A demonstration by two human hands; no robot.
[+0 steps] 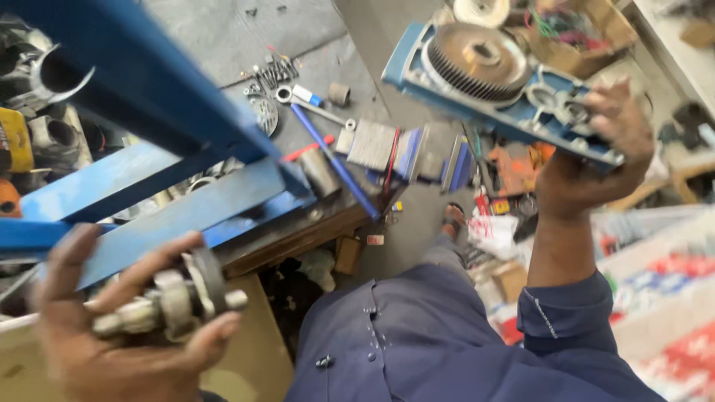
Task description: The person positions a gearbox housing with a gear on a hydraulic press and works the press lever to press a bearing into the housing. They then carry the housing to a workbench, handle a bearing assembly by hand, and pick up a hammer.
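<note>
Both hands are seen clamped on metal parts, well apart from each other. At the lower left, the left hand (112, 335) is closed around a short grey shaft (167, 301), which lies across the palm with its stepped collars and a dark ring at the middle and a small stub pointing right between thumb and fingers. At the upper right, the right hand (596, 160) is raised on a blue sleeve (566, 313) and is gripped on the near end of a blue gear housing (506, 93), held tilted with its open face turned toward the camera. A large toothed gear (473, 59) is seated in the far half of that housing, and smaller round fittings are seen just beside the fingers. Between the hands and lower down, a blue metal frame (149, 112) is crossed by slanting beams above a wooden bench edge (298, 238). Beyond it, on the grey floor (223, 30), a spanner (309, 104), a blue-handled tool (335, 160), a cluster of bolts and sockets (272, 71) and a ribbed grey block (372, 145) are laid out close together. A cardboard box (581, 33) holding coloured wires is set behind the housing, and a sandalled foot (454, 219) is visible below it
</note>
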